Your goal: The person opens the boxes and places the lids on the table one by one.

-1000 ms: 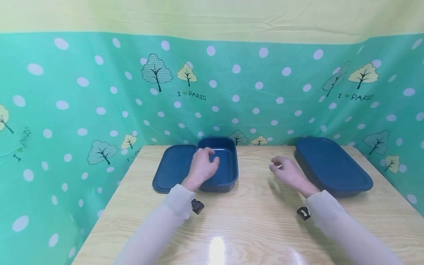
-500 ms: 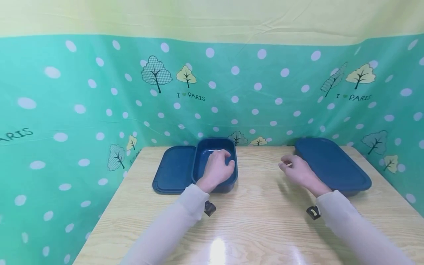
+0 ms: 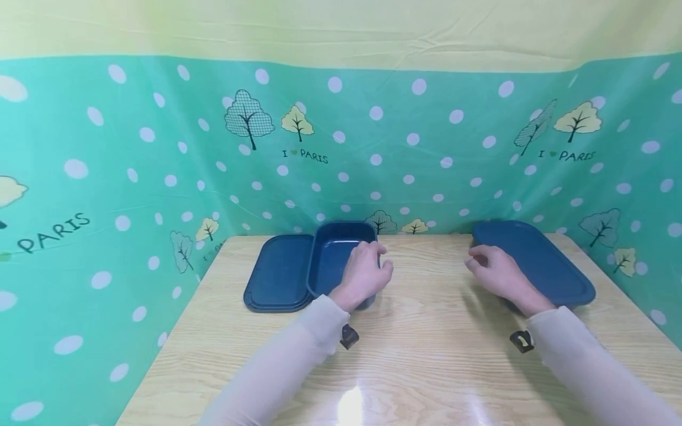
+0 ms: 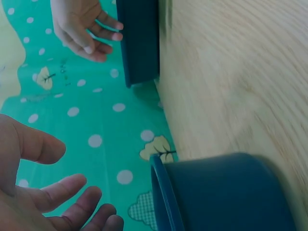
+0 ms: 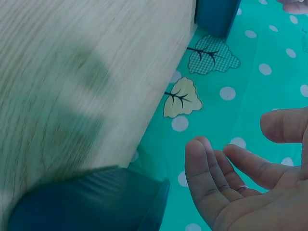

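Observation:
In the head view, an open dark blue plastic box stands at the back of the table, left of centre. Above its right side hovers my left hand, fingers loosely bent and holding nothing; the left wrist view shows a gap between this hand and the box wall. To the right, a second blue box with its lid on lies at an angle. Near its left edge is my right hand, also holding nothing, its fingers loosely curved and apart from the box.
A flat blue lid lies left of the open box, against its side. The wooden table ends at a green dotted curtain behind and at both sides. Bare tabletop shows between the two boxes and in front.
Both hands have moved to the right, the left from over the open box's left side to its right side, the right closer over the lidded box. The boxes stay put.

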Tool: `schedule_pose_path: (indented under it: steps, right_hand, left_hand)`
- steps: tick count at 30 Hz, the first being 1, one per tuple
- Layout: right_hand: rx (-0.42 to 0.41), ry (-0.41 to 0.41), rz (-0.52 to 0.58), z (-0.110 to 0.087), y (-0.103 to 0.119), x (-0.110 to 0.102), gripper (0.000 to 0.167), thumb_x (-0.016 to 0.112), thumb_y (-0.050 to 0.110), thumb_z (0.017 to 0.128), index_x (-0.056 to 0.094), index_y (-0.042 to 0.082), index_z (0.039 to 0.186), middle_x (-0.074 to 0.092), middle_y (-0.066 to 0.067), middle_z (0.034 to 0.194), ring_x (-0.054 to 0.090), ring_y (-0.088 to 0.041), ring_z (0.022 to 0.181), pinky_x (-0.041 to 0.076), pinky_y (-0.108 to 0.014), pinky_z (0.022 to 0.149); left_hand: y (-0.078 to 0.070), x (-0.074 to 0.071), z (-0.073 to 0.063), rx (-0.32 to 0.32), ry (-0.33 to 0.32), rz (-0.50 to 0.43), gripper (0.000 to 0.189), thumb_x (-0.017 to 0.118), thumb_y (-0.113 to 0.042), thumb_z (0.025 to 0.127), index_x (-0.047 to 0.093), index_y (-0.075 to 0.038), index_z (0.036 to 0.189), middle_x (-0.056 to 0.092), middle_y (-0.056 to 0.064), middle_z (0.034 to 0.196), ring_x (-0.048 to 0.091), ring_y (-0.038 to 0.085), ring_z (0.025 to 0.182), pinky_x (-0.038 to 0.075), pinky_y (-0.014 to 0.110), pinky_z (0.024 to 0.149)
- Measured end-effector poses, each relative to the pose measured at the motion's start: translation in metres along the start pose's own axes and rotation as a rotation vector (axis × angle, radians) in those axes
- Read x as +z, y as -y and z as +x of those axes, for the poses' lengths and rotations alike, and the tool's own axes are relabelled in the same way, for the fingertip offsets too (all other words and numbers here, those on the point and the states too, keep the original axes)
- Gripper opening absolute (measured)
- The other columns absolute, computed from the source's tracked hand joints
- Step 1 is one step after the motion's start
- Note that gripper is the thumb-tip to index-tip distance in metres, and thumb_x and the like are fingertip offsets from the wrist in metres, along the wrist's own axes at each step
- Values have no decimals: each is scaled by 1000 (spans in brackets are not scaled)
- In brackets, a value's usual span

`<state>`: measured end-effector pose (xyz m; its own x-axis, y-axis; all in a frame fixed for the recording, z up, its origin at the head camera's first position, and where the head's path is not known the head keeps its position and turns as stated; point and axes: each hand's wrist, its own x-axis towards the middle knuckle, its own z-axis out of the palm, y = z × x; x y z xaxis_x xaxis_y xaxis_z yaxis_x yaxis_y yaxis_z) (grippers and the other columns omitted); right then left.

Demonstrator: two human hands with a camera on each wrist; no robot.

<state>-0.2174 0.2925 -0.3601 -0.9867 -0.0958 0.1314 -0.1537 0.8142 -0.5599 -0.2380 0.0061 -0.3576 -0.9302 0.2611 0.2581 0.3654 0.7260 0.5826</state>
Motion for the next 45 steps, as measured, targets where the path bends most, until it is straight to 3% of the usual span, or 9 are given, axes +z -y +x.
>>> schedule_pose_path:
  steps: [11,22,31,40,45]
  right_hand:
    - [17,-25,-34,-3,-14,-13,46,45,28,100,51,-9,126,50,-32,125,44,-48,116,40,-59,89]
    - [72,-8,-41,-8,-24,-30,53,41,34,101,47,-10,131,48,-32,127,48,-48,112,44,-57,84]
    - [101,-20,-47,-13,-36,-44,56,38,37,102,45,-10,132,45,-34,128,44,-50,113,42,-59,83]
    - [135,-25,-40,-14,-54,-56,62,35,41,101,41,-10,134,41,-36,131,41,-53,114,41,-60,82]
    - [118,-82,-63,-13,-66,-61,57,38,35,101,44,-14,130,41,-37,129,40,-54,114,40,-63,83]
  left_hand:
    - [-18,17,3,34,41,-15,35,57,-22,89,63,-6,120,59,7,118,51,23,114,44,36,93]
    - [-36,34,1,65,47,12,32,58,-22,89,63,-8,117,59,4,111,52,19,104,46,30,85]
    - [-46,47,4,54,86,-40,31,59,-23,88,63,-9,116,60,2,107,55,15,95,47,26,79]
    - [-57,58,9,55,120,-41,31,60,-23,88,63,-10,116,60,1,108,54,13,97,47,25,77]
    - [-63,68,13,45,138,-22,31,60,-24,88,64,-12,116,61,0,111,55,12,101,47,25,80]
